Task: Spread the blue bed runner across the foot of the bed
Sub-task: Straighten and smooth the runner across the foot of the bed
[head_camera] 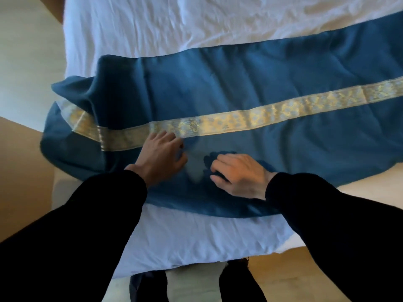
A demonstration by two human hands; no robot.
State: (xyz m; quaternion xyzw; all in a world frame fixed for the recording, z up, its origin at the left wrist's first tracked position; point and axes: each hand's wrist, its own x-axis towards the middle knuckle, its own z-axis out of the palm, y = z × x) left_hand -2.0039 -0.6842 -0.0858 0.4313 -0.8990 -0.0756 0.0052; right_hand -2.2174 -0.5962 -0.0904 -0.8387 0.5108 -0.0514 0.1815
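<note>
The blue bed runner (250, 83) with a gold patterned band lies across the white bed (152, 25), running from the left edge out past the right of the view. Its left end is bunched and folded over at the bed's corner. My left hand (161, 153) rests flat on the runner just below the gold band, fingers spread. My right hand (237, 173) presses on the blue cloth beside it, fingers bent with the tips dug into the fabric. Both hands sit near the runner's near edge.
White sheet (196, 238) shows below the runner at the foot of the bed. Wooden floor (19, 171) lies to the left and at the lower right. My dark-sleeved arms reach in from the bottom, and my legs show under the bed's edge.
</note>
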